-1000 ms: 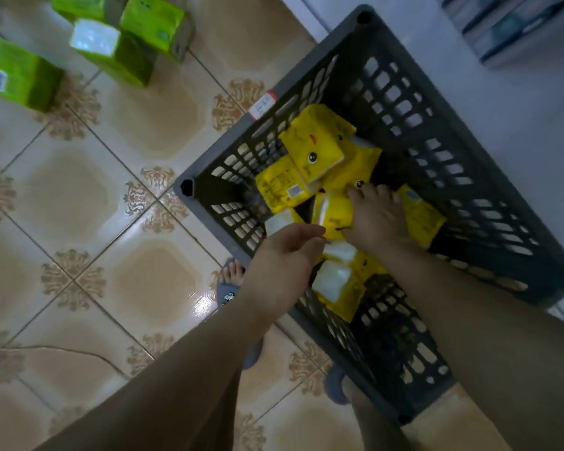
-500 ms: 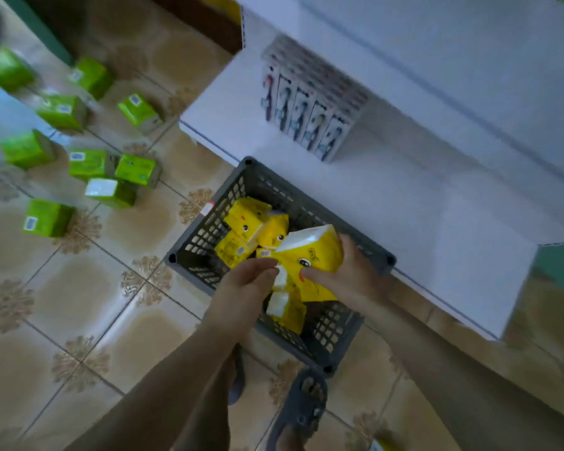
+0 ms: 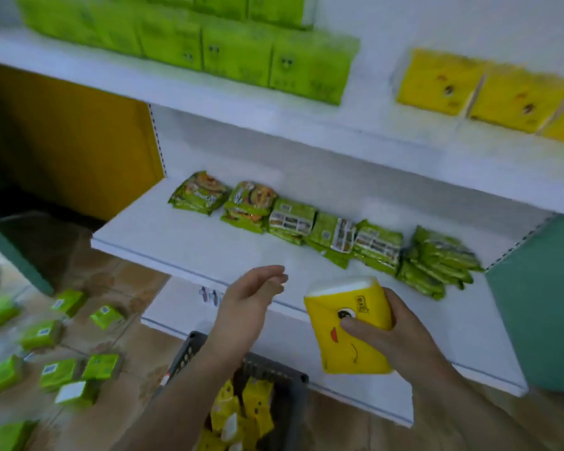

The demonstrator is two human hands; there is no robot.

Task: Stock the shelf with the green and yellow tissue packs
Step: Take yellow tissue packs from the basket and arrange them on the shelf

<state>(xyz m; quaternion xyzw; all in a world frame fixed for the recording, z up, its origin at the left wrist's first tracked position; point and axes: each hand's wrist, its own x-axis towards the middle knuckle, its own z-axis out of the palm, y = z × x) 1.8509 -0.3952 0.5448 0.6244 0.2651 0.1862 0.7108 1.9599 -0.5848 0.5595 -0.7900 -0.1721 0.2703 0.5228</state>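
Observation:
My right hand (image 3: 394,336) grips a yellow tissue pack (image 3: 349,327) with a cartoon face, held up in front of the middle shelf (image 3: 183,245). Beside it my left hand (image 3: 251,301) hovers empty, its fingers loosely curled. On the top shelf (image 3: 372,131) a row of green tissue packs (image 3: 241,50) stands at the left and yellow tissue packs (image 3: 489,89) at the right. More yellow packs (image 3: 241,415) lie in the dark basket (image 3: 293,385) on the floor below my arms. Several green packs (image 3: 62,372) are scattered over the tiled floor at the left.
Green snack bags (image 3: 323,229) lie in a row along the back of the middle shelf. A lower white shelf (image 3: 437,379) juts out under my right hand. A yellow and green panel (image 3: 62,138) stands to the left of the shelving.
My right hand has lifted the yellow pack out of the basket up to shelf height. My left hand left the basket and rose empty. The view swung up from the floor to the shelves.

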